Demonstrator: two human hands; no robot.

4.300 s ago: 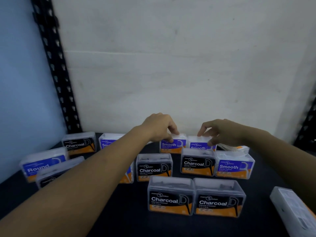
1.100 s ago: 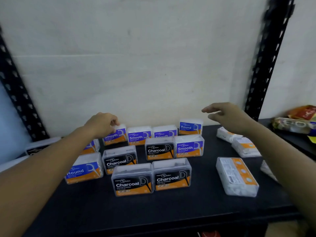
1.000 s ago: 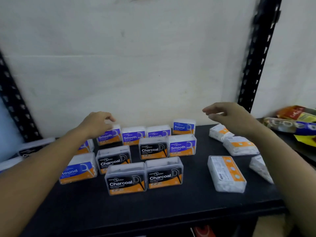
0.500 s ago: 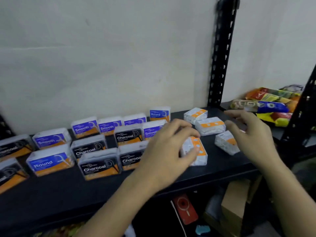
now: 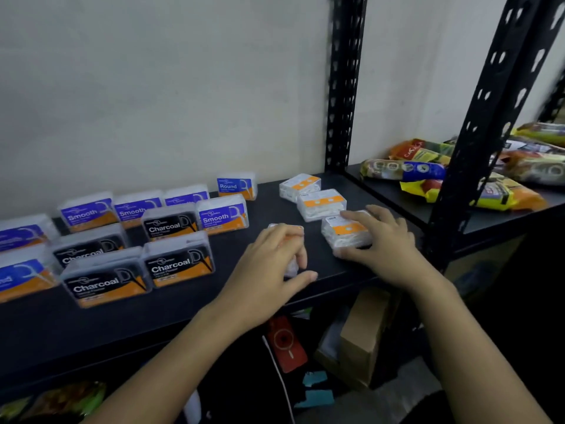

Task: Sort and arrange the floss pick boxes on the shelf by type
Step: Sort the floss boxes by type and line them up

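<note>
Upright floss boxes stand on the black shelf: Charcoal boxes in front, purple Smooth boxes behind, one blue Round box by the wall. To the right several white boxes lie flat with orange bands up. My left hand covers one flat box, fingers curled over its top, thumb at its near end. My right hand grips another flat box, fingers over its far side, thumb at its near edge. Two more flat boxes lie behind.
A black perforated upright stands at the back and another at the front right. Snack packets lie on the neighbouring shelf. Below the shelf are a cardboard box and a red device with a white cable.
The view swung right. My left hand left the Smooth boxes at the back and came down on a flat box; my right hand dropped onto the flat box beside it.
</note>
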